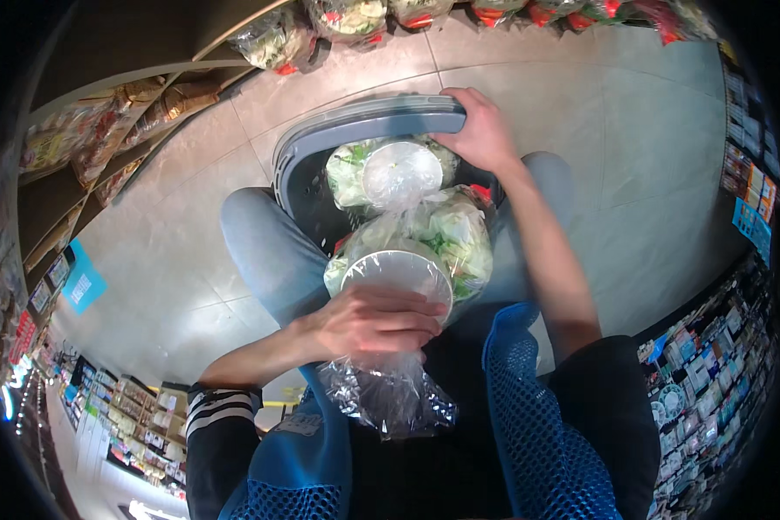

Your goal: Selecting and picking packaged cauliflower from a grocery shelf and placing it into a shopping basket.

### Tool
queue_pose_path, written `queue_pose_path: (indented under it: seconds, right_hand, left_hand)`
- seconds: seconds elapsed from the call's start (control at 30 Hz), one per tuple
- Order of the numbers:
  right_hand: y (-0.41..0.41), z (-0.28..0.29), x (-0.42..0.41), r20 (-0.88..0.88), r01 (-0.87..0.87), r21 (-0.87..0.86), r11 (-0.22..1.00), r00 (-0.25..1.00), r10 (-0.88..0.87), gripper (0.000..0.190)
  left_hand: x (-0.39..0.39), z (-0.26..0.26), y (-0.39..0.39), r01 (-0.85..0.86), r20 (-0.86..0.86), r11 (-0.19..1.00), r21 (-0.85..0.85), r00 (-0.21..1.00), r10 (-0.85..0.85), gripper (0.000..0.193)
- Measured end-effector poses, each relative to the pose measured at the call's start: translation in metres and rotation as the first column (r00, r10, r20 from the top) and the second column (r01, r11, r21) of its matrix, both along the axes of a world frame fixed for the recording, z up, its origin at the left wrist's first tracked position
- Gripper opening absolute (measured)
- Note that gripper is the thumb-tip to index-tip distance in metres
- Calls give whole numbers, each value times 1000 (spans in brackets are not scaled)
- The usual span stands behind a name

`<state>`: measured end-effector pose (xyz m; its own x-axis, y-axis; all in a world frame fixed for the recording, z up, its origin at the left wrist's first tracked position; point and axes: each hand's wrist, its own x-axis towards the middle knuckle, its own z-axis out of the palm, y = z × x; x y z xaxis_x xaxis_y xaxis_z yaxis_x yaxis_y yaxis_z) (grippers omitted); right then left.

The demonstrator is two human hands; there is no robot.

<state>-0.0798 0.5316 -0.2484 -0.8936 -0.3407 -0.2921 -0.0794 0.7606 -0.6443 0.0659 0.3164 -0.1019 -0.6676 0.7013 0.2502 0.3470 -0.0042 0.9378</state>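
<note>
A dark plastic basket (285,159) with a grey rim and handle (390,123) stands between the person's knees. My right hand (484,127) is closed around the right end of the handle. In the basket sit clear-wrapped bundles of leafy vegetables (458,240), with a round whitish lid or bowl (403,172) on the far one. My left hand (383,322) lies over a nearer round translucent lid or bowl (396,263) and grips its gathered clear plastic wrap (396,396), whose loose end hangs below the fingers. What lies deeper in the basket is hidden.
Several wrapped vegetable packs (348,19) line the far edge of the tiled floor (656,130). A shelf of packaged goods (97,123) stands at the left, with a blue sign (83,276) on its edge. Densely stocked shelving (708,383) rises at the right.
</note>
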Motion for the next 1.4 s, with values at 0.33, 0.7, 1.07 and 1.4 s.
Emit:
queue_pose_path:
  seconds: [0.33,0.7,1.07,1.4]
  right_hand:
    - [6,5,1,64,-8,88,996,998,3,56]
    - [10,-6,5,-12,-14,48,999,1000,14,57]
    - [2,-6,7,-35,20,36,999,999,-19,56]
    - [-7,13,-3,52,-19,18,1000,998,19,58]
  left_hand:
    - [14,37,9,238,200,963,-125,957,-210,21]
    - [76,-50,17,365,539,923,-122,805,-248,45]
    - [94,-226,46,562,371,599,-571,827,-423,32]
    - [117,-242,36,567,601,446,-693,796,-77,43]
